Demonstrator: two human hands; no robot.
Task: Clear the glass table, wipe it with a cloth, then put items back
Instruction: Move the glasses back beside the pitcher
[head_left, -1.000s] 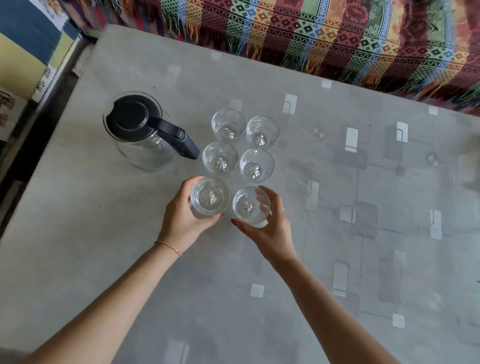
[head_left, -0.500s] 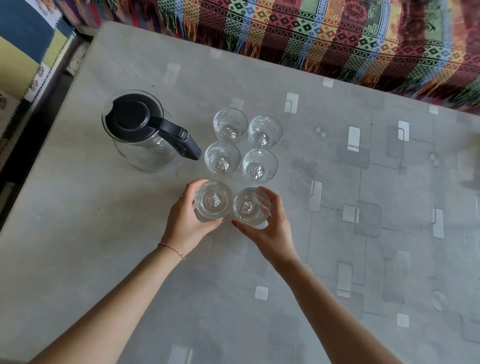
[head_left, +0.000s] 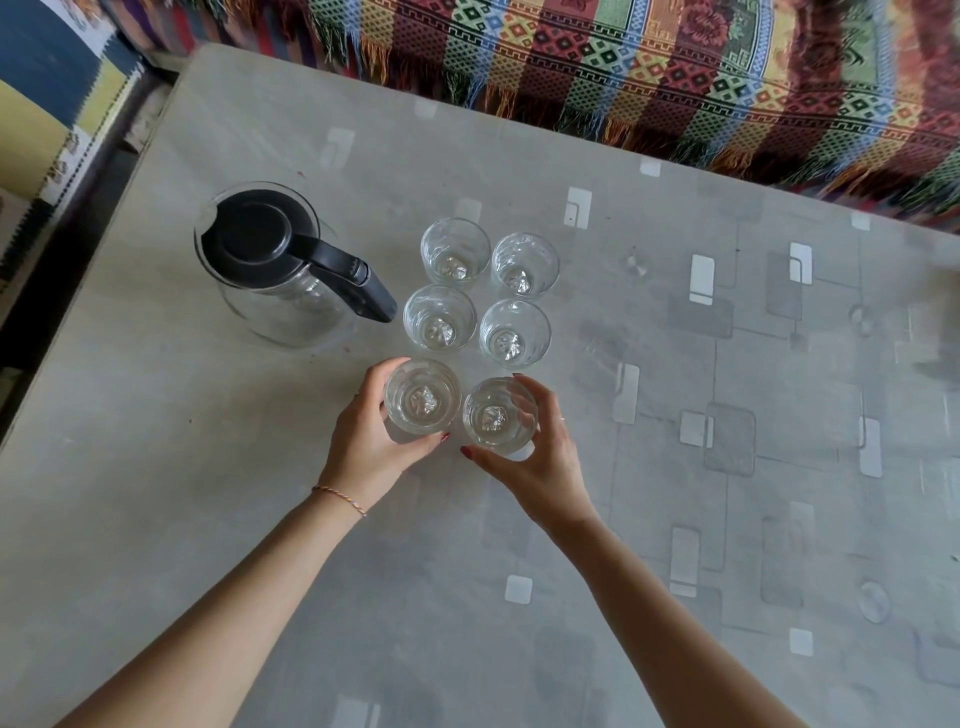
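- Our left hand (head_left: 371, 441) grips the near-left glass (head_left: 422, 396).
- Our right hand (head_left: 540, 457) grips the near-right glass (head_left: 500, 413).
- Four glasses (head_left: 439, 318) and a jug (head_left: 270, 260) stand behind.

The grey patterned glass desk (head_left: 727, 519) runs off the right and bottom edges. The colourful striped woven blanket (head_left: 675, 62) is cut off on top.

Pale grey glass table top (head_left: 260, 519), scattered white and darker grey rounded squares. Clear glass jug (head_left: 270, 306), black lid, black handle. Six clear tumblers (head_left: 439, 318). Fringed woven throw (head_left: 675, 67): red, green, yellow, blue stripes, diamond motifs.
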